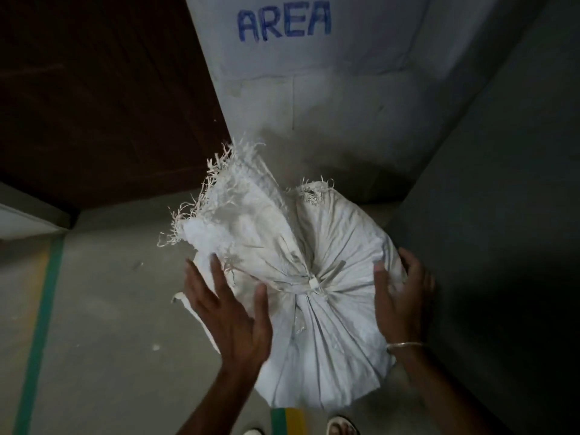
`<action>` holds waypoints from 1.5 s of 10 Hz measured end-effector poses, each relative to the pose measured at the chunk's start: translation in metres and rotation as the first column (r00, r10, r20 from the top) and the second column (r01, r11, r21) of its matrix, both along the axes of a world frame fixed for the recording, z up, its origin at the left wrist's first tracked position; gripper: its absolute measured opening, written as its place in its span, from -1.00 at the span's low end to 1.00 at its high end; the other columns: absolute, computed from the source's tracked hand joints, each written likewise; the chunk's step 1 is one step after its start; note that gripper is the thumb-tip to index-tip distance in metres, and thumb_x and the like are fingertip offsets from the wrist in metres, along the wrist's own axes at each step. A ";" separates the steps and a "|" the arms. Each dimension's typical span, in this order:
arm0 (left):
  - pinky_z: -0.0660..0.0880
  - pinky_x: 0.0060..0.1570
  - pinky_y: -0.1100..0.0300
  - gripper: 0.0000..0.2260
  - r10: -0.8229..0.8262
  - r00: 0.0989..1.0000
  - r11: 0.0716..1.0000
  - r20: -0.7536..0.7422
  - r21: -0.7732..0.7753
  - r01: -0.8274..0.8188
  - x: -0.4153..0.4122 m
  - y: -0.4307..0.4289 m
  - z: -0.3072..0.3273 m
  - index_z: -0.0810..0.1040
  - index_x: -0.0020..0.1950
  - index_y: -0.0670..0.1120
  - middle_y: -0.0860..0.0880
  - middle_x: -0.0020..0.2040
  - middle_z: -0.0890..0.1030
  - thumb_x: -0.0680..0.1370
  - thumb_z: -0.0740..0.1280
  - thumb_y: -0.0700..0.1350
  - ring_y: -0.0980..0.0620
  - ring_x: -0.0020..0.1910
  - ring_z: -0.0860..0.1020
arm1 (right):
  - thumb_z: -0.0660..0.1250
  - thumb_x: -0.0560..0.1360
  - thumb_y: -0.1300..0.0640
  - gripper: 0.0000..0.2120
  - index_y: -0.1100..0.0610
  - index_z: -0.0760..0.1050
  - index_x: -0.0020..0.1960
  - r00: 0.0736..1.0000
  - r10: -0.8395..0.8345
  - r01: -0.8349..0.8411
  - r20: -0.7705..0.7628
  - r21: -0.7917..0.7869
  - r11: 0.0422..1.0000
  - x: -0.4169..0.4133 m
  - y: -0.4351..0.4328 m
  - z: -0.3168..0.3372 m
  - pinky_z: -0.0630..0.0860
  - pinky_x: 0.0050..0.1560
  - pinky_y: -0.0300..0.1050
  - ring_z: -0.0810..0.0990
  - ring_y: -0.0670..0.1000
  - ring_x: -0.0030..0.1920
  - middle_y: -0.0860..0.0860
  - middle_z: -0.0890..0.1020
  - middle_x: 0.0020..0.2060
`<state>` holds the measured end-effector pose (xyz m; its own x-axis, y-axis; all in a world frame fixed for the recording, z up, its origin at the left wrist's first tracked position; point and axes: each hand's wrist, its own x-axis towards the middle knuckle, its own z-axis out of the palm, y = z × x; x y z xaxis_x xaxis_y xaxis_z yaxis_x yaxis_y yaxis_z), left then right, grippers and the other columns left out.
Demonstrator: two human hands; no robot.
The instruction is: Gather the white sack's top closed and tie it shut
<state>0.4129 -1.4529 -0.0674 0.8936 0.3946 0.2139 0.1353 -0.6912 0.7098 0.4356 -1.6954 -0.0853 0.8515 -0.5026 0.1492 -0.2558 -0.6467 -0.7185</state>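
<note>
A full white woven sack [329, 340] stands on the floor in front of me. Its top is gathered into a neck, and a white tie [314, 282] is cinched around that neck. Above the tie the frayed mouth [232, 208] fans out up and to the left. My left hand [229, 312] lies flat against the sack's left side, fingers spread, holding nothing. My right hand [400, 296], with a thin bangle at the wrist, presses the sack's right side with curled fingers.
A white pillar [314, 89] lettered "AREA" rises behind the sack, and a dark grey wall [502, 215] stands close on the right. A dark brown panel [103, 98] fills the upper left. A green floor stripe [40, 324] runs along the left. My feet [342, 426] are just below the sack.
</note>
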 end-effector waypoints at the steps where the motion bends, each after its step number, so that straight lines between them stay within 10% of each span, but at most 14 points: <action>1: -0.16 0.57 -0.26 -0.24 -0.105 0.909 0.988 -0.404 0.060 0.141 0.004 0.002 -0.053 0.08 0.67 0.02 -0.15 0.68 -0.10 0.54 0.03 0.37 -0.19 0.66 -0.09 | 0.24 0.53 -0.25 -0.37 -0.07 0.24 0.53 0.962 0.178 -0.229 -0.205 -0.260 0.938 -0.013 0.001 -0.027 0.21 0.43 0.18 0.21 0.14 0.51 0.09 0.23 0.53; 2: 0.00 0.52 -0.39 -0.21 -0.164 0.723 0.967 -0.671 0.035 0.251 0.041 0.016 -0.084 0.00 0.67 0.08 -0.07 0.69 -0.08 0.53 -0.06 0.46 -0.20 0.65 -0.01 | 0.03 0.54 -0.39 -0.35 -0.26 -0.03 0.56 0.837 0.130 -0.272 -0.532 -0.199 0.942 0.002 -0.009 -0.058 0.11 0.45 0.39 0.01 0.14 0.58 0.04 0.03 0.60; 5: -0.07 0.61 -0.17 0.02 0.008 0.812 0.998 -0.583 -0.052 -0.047 -0.036 0.024 -0.048 0.09 0.66 -0.06 -0.18 0.68 -0.05 0.39 0.02 0.58 -0.16 0.66 -0.09 | 0.03 0.48 -0.46 -0.21 -0.16 -0.09 0.59 0.886 0.053 -0.086 -0.461 -0.052 0.995 -0.057 -0.014 -0.034 0.07 0.51 0.24 -0.03 0.14 0.58 0.10 0.00 0.60; 8: 0.35 0.39 -0.38 0.25 -0.154 0.634 0.696 -0.757 -0.539 -0.474 -0.025 0.016 -0.077 -0.20 0.57 0.38 -0.04 0.67 -0.17 0.03 0.32 0.68 -0.27 0.60 0.15 | 0.13 0.45 -0.45 -0.14 -0.24 -0.24 0.57 0.861 0.054 0.066 -0.506 0.217 0.974 -0.056 0.003 -0.083 -0.03 0.54 0.19 -0.11 0.12 0.59 0.08 -0.19 0.60; 10: 0.46 0.21 -0.29 0.00 -0.282 0.572 0.690 -0.770 -0.577 -0.437 -0.039 0.036 -0.044 -0.23 0.63 0.24 0.00 0.65 0.12 0.43 0.36 0.44 -0.24 0.53 0.27 | 0.18 0.50 -0.37 -0.15 -0.15 -0.21 0.59 0.819 0.088 0.060 -0.567 0.237 0.970 -0.064 -0.009 -0.069 -0.08 0.56 0.16 -0.13 0.10 0.60 0.08 -0.19 0.60; 12: 0.48 0.22 -0.09 -0.38 -0.397 0.548 0.745 -0.736 -0.608 -0.276 -0.061 0.035 0.021 0.41 0.39 0.05 -0.05 0.45 0.42 0.44 0.42 0.30 -0.08 0.26 0.47 | 0.19 0.53 -0.32 -0.17 0.02 -0.07 0.61 0.824 0.097 0.047 -0.559 0.238 0.970 -0.065 -0.014 -0.030 -0.01 0.56 0.11 0.01 0.14 0.58 0.15 0.03 0.59; 15: 0.26 0.49 0.03 -0.35 -0.186 0.849 0.982 -0.494 -0.101 0.157 -0.103 0.050 0.178 0.32 0.55 -0.28 -0.27 0.51 0.41 0.60 0.38 0.08 -0.21 0.52 0.35 | 0.23 0.52 -0.29 -0.31 0.18 0.33 0.45 0.966 0.034 -0.008 -0.257 0.101 0.995 -0.118 -0.010 0.158 0.27 0.42 0.07 0.36 0.22 0.40 0.22 0.43 0.39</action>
